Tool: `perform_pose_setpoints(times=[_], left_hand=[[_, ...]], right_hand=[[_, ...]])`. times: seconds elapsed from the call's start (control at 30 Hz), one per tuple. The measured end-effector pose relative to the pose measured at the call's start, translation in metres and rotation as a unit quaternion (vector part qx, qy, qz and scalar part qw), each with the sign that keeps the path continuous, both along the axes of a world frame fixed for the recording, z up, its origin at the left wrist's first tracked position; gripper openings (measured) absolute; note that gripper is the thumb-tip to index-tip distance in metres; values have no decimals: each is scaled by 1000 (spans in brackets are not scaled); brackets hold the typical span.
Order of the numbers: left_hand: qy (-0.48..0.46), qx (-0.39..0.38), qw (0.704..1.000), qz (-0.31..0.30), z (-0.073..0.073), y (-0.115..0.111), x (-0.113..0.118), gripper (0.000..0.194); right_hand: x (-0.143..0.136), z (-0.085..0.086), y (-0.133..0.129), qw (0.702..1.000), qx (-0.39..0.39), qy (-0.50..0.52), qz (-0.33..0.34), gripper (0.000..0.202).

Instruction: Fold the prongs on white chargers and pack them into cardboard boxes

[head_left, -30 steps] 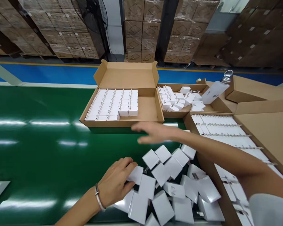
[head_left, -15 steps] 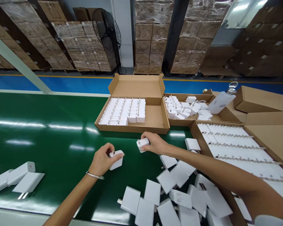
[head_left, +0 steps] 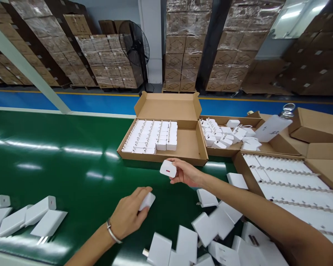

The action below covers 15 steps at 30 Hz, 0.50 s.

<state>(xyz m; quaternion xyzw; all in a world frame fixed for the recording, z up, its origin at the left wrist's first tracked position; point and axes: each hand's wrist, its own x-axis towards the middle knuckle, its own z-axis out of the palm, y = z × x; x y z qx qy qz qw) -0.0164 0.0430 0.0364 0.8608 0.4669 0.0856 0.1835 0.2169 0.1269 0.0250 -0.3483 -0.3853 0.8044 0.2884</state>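
Observation:
My right hand [head_left: 186,173] holds a white charger [head_left: 168,169] by its right side, its face with a small red slot turned toward me, just in front of the open carton [head_left: 166,157]. Lower and to the left, my left hand [head_left: 133,210] has its fingers wrapped over another white charger [head_left: 147,201] above the green surface. Rows of white chargers [head_left: 147,135] stand in the left part of that carton. Loose white chargers [head_left: 186,244] lie in a pile at the lower right, partly beneath my right forearm.
More chargers [head_left: 46,210] lie at the left on the green table [head_left: 30,147]. A box of jumbled chargers [head_left: 222,151], a bottle [head_left: 274,127] and a filled carton [head_left: 252,181] stand at the right. A fan [head_left: 134,42] and stacked boxes [head_left: 187,44] are behind.
The charger in my right hand has turned so its red-slotted face shows. My left hand has moved slightly down and right, with its back now over its charger. The whole view has shifted a little.

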Motion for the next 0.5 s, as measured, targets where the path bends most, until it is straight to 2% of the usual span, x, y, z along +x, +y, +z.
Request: perform_pose_setpoints(times=[0.07,0.13,0.2,0.23,0.27,0.33,0.4,0.5], left_hand=[[-49,14,998,22,12,18,-2,37],[-72,48,995,39,26,42,-1,36],[-84,105,988,72,37,71,6,38],[-85,131,984,89,41,86,10,39],[-79,149,981,98,42,101,16,38],[-40,155,984,81,43,128,28,33],[42,130,990,27,39,151,42,29],[175,108,978,-21,31,175,61,29]], right_hand=[[8,9,7,999,-20,31,10,36],[19,18,19,999,14,36,-21,41],[30,25,36,988,119,14,-100,43],[35,27,45,972,191,-25,-135,41],[39,28,53,949,264,-84,-152,39],[43,26,65,883,384,-240,-121,32],[42,20,72,816,454,-356,-41,29],[32,9,79,745,516,-422,25,28]])
